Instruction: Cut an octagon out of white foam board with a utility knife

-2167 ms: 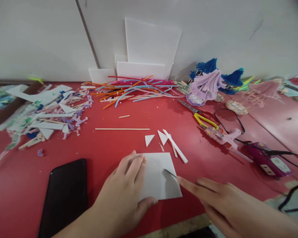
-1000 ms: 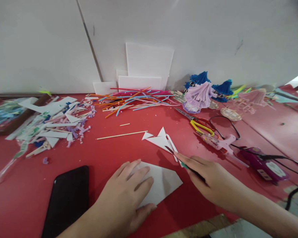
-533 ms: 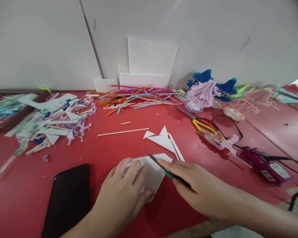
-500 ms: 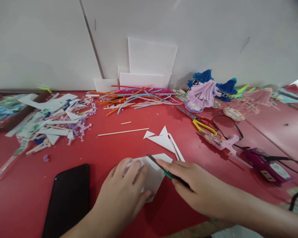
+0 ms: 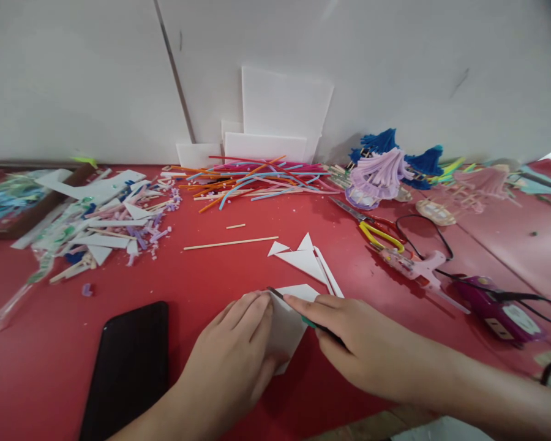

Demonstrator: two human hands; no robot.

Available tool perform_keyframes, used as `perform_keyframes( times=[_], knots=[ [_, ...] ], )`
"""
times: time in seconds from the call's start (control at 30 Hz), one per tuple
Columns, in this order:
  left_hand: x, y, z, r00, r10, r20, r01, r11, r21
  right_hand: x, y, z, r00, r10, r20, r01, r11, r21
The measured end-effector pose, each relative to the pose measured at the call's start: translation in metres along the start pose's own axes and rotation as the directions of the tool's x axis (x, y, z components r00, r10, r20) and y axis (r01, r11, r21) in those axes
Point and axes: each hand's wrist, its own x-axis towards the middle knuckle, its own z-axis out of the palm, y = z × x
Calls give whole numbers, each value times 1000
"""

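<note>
A piece of white board [image 5: 287, 324] lies tilted under both hands at the front of the table. My left hand [image 5: 236, 343] grips its left side, fingers drawn together over the top edge and the thumb mostly hidden. In my right hand [image 5: 349, 337] is a utility knife [image 5: 321, 331] with a dark handle and a green part. Its blade reaches the upper part of the board, close to my left fingertips, and my index finger lies along it. Cut white triangles and strips [image 5: 305, 263] rest just beyond the board.
A black phone [image 5: 126, 367] lies at left. Beyond are two thin wooden sticks [image 5: 232, 242], a scrap pile [image 5: 114, 226] and colored pipe cleaners [image 5: 257, 177]. Scissors [image 5: 376, 233], a glue gun [image 5: 417, 266], a purple corded device [image 5: 498, 309] and small fuzzy models [image 5: 379, 174] stand at right.
My left fingers have closed together and shifted right, nearer the blade. The knife stays on the board with its tip slightly further left. The whole view has shifted a little.
</note>
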Motion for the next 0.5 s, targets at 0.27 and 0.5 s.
perform_keyframes(
  times=[0.27, 0.5],
  knots=[
    [0, -1, 1, 1000, 2, 12, -1, 998, -58, 5, -10, 0, 998, 32, 53, -27, 996, -86],
    [0, 1, 0, 999, -4, 43, 8, 995, -97, 8, -13, -4, 997, 28, 69, -22, 996, -87]
  ],
)
